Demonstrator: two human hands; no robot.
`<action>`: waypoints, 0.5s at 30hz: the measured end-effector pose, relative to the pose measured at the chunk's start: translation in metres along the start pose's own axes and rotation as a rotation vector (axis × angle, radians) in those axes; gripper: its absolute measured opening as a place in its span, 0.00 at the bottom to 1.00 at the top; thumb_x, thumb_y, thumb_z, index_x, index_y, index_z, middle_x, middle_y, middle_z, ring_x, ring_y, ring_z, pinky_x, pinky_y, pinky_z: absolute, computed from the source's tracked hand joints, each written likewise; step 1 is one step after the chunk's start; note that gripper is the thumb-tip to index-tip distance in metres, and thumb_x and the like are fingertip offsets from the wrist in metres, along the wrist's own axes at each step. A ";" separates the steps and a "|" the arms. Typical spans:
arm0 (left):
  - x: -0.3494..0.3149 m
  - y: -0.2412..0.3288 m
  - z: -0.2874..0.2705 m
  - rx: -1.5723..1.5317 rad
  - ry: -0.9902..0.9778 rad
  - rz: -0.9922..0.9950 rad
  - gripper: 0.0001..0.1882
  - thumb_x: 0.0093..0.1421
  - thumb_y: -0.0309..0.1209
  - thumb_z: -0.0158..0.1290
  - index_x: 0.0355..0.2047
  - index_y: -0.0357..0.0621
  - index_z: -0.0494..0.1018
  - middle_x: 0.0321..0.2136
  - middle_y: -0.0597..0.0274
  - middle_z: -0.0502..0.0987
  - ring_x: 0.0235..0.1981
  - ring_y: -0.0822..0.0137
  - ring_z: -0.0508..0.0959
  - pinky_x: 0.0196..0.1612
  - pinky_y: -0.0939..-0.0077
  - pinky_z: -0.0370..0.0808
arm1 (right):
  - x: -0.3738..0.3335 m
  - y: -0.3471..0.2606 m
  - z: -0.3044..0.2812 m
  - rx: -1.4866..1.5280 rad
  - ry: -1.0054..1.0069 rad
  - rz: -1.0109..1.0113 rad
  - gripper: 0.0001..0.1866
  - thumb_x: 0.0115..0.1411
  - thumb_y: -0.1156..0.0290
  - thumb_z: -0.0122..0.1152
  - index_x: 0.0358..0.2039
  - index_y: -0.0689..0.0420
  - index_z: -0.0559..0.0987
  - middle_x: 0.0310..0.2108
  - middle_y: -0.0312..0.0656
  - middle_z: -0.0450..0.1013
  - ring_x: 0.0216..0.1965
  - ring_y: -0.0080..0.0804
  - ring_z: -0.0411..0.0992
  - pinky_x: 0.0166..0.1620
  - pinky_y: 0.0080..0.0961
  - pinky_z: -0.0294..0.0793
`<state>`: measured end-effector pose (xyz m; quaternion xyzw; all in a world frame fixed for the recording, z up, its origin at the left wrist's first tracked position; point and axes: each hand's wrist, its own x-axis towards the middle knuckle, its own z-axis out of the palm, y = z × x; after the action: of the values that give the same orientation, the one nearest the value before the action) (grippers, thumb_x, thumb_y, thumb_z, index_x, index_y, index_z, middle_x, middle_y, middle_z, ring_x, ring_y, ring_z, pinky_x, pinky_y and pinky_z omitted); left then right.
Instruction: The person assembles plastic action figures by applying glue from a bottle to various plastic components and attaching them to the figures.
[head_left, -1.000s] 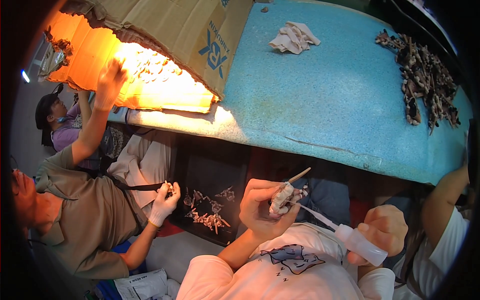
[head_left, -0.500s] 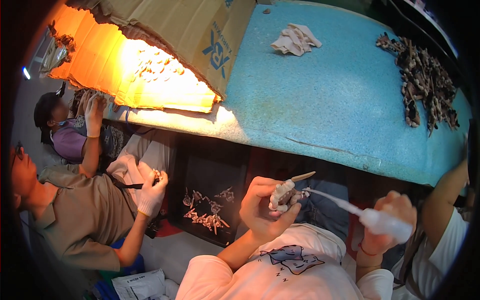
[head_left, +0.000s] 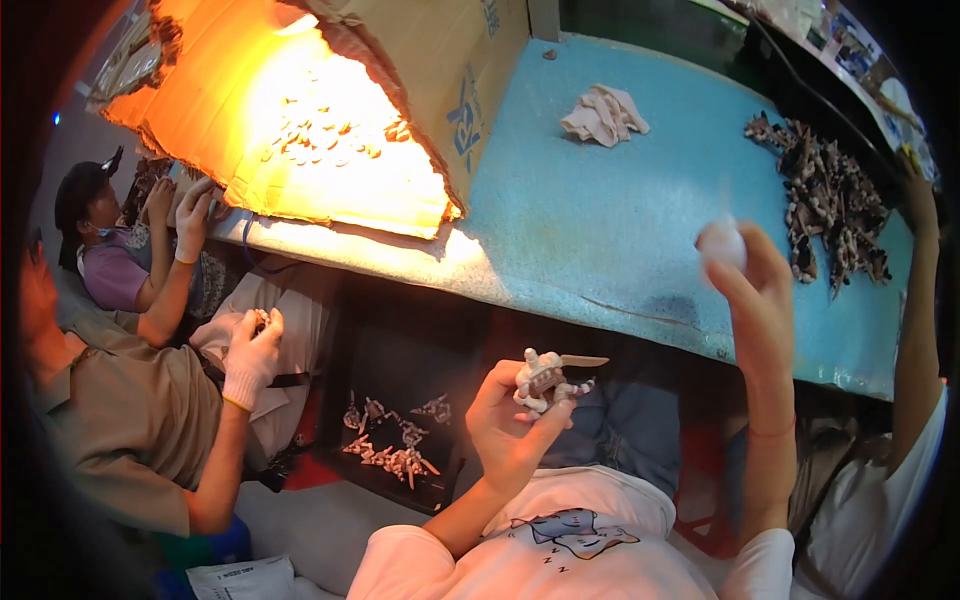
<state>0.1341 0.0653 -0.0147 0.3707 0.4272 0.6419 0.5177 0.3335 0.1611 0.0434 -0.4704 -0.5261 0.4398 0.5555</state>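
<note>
Near the middle, my left hand (head_left: 508, 430) pinches a small figurine (head_left: 543, 382) in beige and brown. A flat tan blade-shaped piece (head_left: 585, 362) sticks out of it to the right. My right hand (head_left: 758, 290) is raised over the blue table edge, closed around a white squeeze bottle (head_left: 722, 246). The bottle points upward and its thin nozzle is blurred. It is well apart from the figurine.
On the blue table (head_left: 620, 220) lie a crumpled cloth (head_left: 604, 115) and a pile of figurines (head_left: 825, 205). A torn cardboard box (head_left: 440, 90) holds brightly lit small pieces. More figurine pieces sit in a dark tray (head_left: 395, 350). Two people work at left; another person's arm (head_left: 915, 290) reaches in at right.
My right hand has lifted the bottle up and away from the figurine and tipped it nozzle-up. My left hand has shifted slightly left and turned the figurine. The arm at right now reaches toward the pile.
</note>
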 end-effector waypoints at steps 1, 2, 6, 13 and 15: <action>0.000 -0.002 -0.006 -0.005 0.016 0.017 0.14 0.47 0.12 0.47 0.35 0.36 0.65 0.32 0.54 0.72 0.25 0.68 0.75 0.22 0.78 0.75 | 0.013 0.001 0.007 -0.084 -0.034 0.029 0.14 0.48 0.72 0.60 0.35 0.64 0.73 0.32 0.39 0.70 0.37 0.22 0.67 0.40 0.17 0.66; 0.000 -0.003 -0.011 -0.010 0.035 0.036 0.14 0.47 0.12 0.47 0.35 0.36 0.65 0.33 0.54 0.72 0.24 0.68 0.74 0.21 0.78 0.75 | 0.030 0.006 0.015 -0.103 -0.074 0.000 0.15 0.48 0.73 0.61 0.35 0.65 0.73 0.32 0.38 0.70 0.37 0.21 0.67 0.40 0.17 0.66; -0.001 0.001 -0.024 -0.059 0.076 0.054 0.14 0.46 0.12 0.49 0.35 0.37 0.65 0.34 0.53 0.71 0.25 0.69 0.74 0.20 0.80 0.74 | 0.096 0.050 0.033 -0.175 -0.193 -0.052 0.17 0.46 0.73 0.63 0.38 0.65 0.72 0.31 0.36 0.71 0.36 0.20 0.67 0.39 0.17 0.66; -0.007 0.007 -0.059 -0.112 0.157 0.076 0.14 0.46 0.13 0.51 0.33 0.38 0.65 0.34 0.53 0.71 0.27 0.70 0.74 0.20 0.81 0.74 | 0.112 0.064 0.044 -0.584 -0.037 -0.326 0.19 0.46 0.76 0.62 0.40 0.63 0.72 0.33 0.41 0.73 0.37 0.27 0.70 0.36 0.19 0.69; -0.007 0.007 -0.069 -0.126 0.171 0.086 0.14 0.46 0.13 0.51 0.33 0.37 0.65 0.34 0.53 0.71 0.27 0.71 0.74 0.20 0.81 0.74 | 0.086 0.043 0.045 -0.678 0.068 -0.411 0.17 0.47 0.78 0.60 0.41 0.62 0.72 0.34 0.39 0.73 0.37 0.26 0.70 0.34 0.21 0.70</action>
<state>0.0698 0.0462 -0.0331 0.2994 0.4125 0.7182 0.4737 0.2942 0.2556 0.0156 -0.5263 -0.7059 0.1047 0.4624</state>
